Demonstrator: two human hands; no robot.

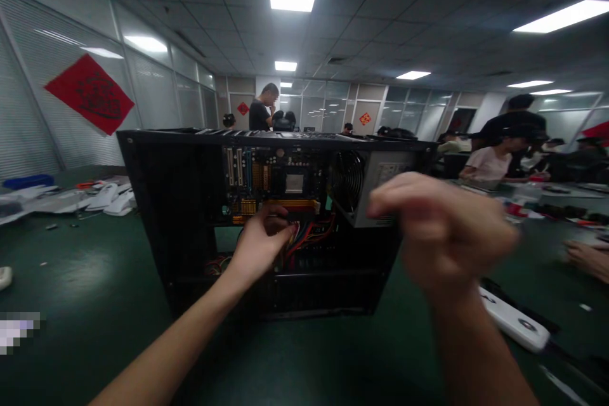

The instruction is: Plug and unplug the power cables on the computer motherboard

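Observation:
An open black computer case (323,295) stands before me on a green table, its inside facing me. My left hand (257,244) reaches into it with thumb and fingers closed around a bundle of coloured wires (304,240), just below the motherboard (304,158). A square metal-topped chip (294,183) sits above that hand. My right hand (451,228) is raised in front of the silver power supply (387,171), apart from the case. Its fingers are curled and slightly blurred; whatever they may hold is hidden. A black round fan grille (349,181) shows on the power supply.
A white power strip (516,320) lies at the right by my forearm. White parts and papers (111,196) and a blue tray (28,182) are at the left. Another person's hand (587,260) rests at the right edge. Several people are farther back.

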